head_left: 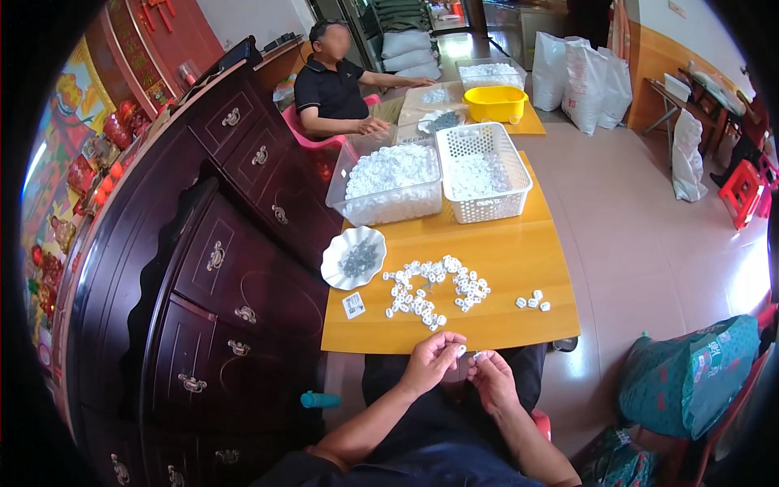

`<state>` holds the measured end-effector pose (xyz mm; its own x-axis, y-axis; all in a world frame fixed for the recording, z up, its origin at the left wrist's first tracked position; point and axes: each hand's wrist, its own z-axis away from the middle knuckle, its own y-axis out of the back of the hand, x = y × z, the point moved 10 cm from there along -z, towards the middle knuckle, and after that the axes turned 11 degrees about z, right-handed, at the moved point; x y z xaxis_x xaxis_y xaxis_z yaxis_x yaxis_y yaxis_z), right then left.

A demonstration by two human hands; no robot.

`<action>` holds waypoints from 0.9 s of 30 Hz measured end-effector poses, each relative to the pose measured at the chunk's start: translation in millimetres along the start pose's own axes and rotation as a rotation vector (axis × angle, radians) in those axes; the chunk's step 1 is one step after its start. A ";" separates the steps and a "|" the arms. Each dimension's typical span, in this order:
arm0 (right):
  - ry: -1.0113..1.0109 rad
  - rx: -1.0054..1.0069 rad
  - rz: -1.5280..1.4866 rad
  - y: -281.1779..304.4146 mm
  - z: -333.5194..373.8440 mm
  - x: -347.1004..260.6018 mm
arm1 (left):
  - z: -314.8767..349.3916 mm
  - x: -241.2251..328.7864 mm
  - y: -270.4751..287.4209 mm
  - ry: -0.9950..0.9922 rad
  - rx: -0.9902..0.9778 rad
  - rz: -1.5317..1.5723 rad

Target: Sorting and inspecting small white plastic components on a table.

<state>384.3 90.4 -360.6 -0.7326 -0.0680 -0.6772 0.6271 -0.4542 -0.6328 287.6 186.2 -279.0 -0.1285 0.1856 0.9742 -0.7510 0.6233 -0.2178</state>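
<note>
Just off the table's near edge, my left hand pinches a small white plastic piece between thumb and fingers. Facing it, my right hand has its fingertips closed on a tiny whitish piece, too small to name. In front of my hands, a loose heap of small white plastic pieces with dark holes is spread on the yellow wooden table. Several similar pieces lie apart to the right. Small grey parts fill the middle of a white scalloped plate at the left.
A clear bin and a white perforated basket, both holding white pieces, stand farther back. Beyond are a yellow tub and a seated person. A dark drawer cabinet flanks the left; a teal bag sits right.
</note>
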 end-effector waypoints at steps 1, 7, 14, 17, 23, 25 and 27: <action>0.004 0.007 0.005 0.1 -0.5 -0.6 | -0.2 -0.7 -0.7 0.002 -0.006 0.003; -0.040 0.005 -0.093 4.7 -7.6 -1.2 | 15.5 9.0 -30.4 -0.132 -0.082 -0.192; -0.128 -0.064 -0.312 7.4 -11.2 20.1 | 46.1 11.9 -71.6 -0.448 -0.196 -0.651; -0.141 -0.057 -0.317 11.5 -6.5 27.0 | 55.9 2.4 -76.3 -0.433 -0.224 -0.729; -0.075 -0.059 -0.247 4.9 7.9 18.0 | 59.8 3.4 -78.2 -0.335 -0.300 -0.571; -0.108 -0.053 -0.204 5.9 5.6 22.2 | 55.7 -3.5 -77.6 -0.265 -0.328 -0.553; -0.072 -0.021 -0.108 9.3 -3.9 15.8 | 47.3 -1.2 -78.2 -0.296 -0.317 -0.568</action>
<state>379.6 88.5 -378.6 -0.8128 -0.0833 -0.5766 0.5484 -0.4433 -0.7090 315.8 101.2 -260.3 0.0225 -0.4191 0.9077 -0.5357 0.7615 0.3649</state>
